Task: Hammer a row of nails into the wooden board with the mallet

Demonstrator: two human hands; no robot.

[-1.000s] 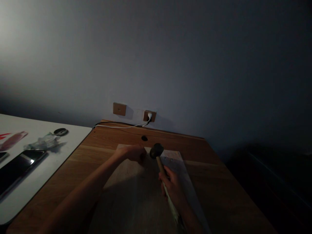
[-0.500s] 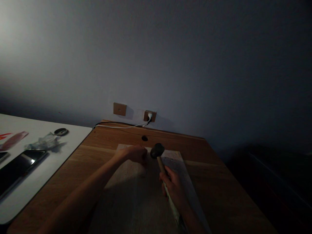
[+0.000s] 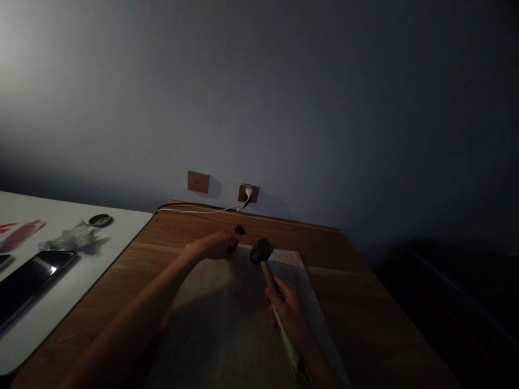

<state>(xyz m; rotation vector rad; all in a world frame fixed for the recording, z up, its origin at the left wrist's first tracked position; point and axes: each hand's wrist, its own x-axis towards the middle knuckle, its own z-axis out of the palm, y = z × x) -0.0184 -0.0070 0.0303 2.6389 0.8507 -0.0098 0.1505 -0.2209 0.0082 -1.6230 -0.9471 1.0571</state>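
My right hand point(image 3: 287, 308) is wrapped round the handle of a rubber mallet point(image 3: 261, 252), whose dark head is raised above a pale board point(image 3: 227, 324). The light wooden handle runs down past my wrist. Over the board's far edge is my left hand point(image 3: 219, 246), its fingers curled together near the mallet head. Whatever those fingers pinch, if anything, is too dark and small to make out. Small dark marks show on the board's surface below it.
The board lies on a brown wooden table point(image 3: 365, 302) with a cable hole point(image 3: 240, 230). Behind are a wall socket point(image 3: 248, 193) with a plug and cables. At left, a white table point(image 3: 81, 292) carries a black phone-like device point(image 3: 34, 278), crumpled plastic point(image 3: 75, 237) and a round dark object point(image 3: 100, 220).
My left hand has moved a little left and away from me, uncovering more of the board's surface. The right hand and mallet have stayed almost in place.
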